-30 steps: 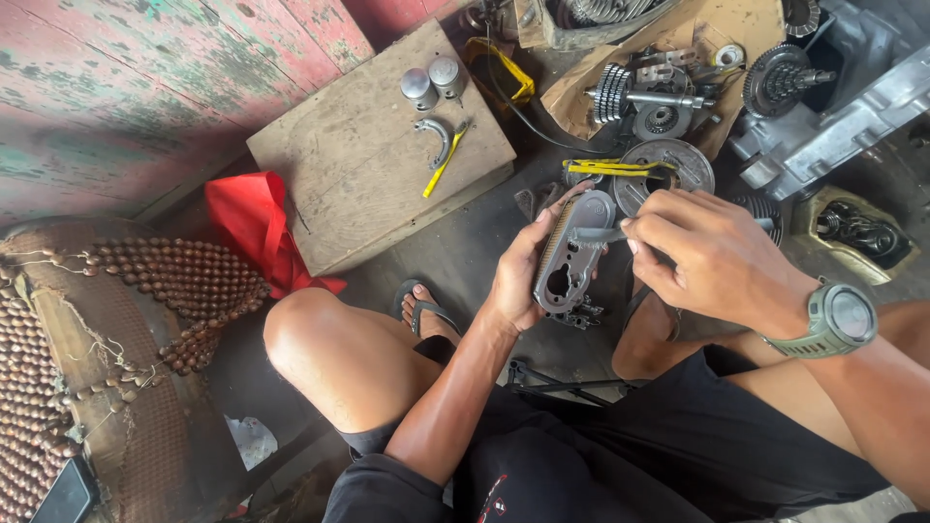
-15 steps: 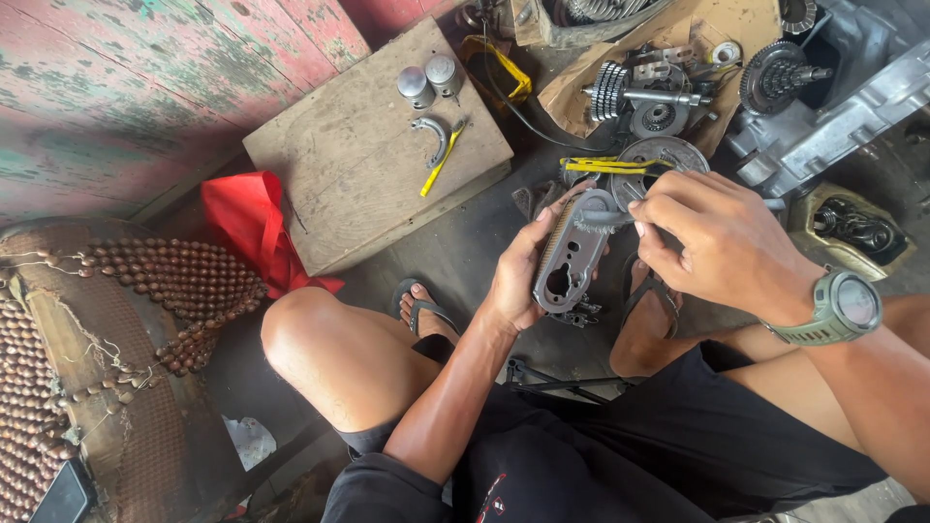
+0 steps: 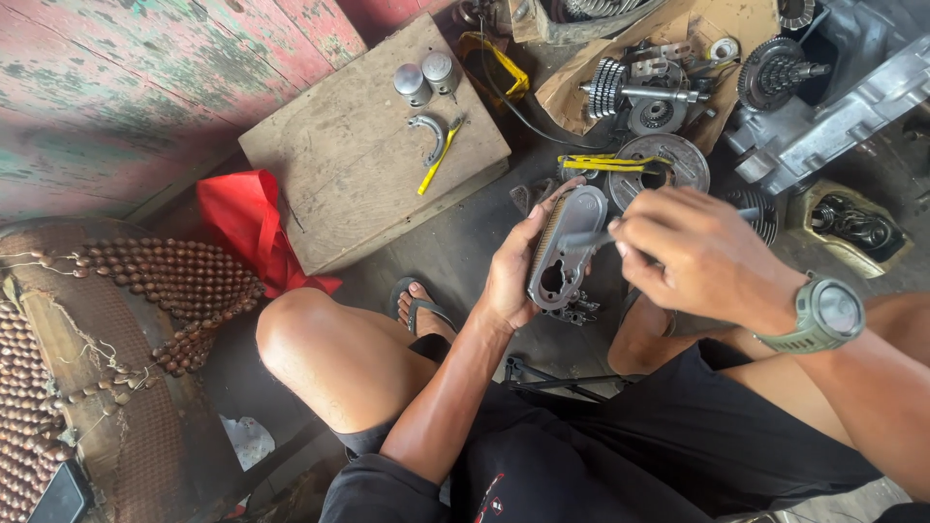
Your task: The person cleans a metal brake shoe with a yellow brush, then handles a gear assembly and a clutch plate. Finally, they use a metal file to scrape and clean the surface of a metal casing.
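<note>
Metal engine cover (image 3: 567, 254): grey, oblong, with an oval opening in its lower half; was held upright above the floor between the person's knees. Left hand (image 3: 513, 276): grip closed around the cover's left edge, thumb along the rim. Right hand (image 3: 693, 254): grip pinched narrow on a thin metal tool (image 3: 584, 239), whose tip touched the cover's face; a green wristwatch (image 3: 826, 314) sat on that wrist. A small dark metal part (image 3: 579, 311) lay on the floor just below the cover. A sandalled foot (image 3: 418, 305) rested on the floor left of the hands.

Farther out, a round metal disc (image 3: 668, 160) with a yellow-handled tool (image 3: 608, 164) laid across it lay just beyond the cover. A red cloth (image 3: 247, 228) lay beside a wooden board (image 3: 358, 165). On the board: a curved metal piece (image 3: 427, 132), a yellow screwdriver (image 3: 441, 156), two silver cylinders (image 3: 424, 76). Farthest, gear shafts (image 3: 635, 92) lay on cardboard (image 3: 581, 68), with an engine casing (image 3: 843, 107) at the right.
</note>
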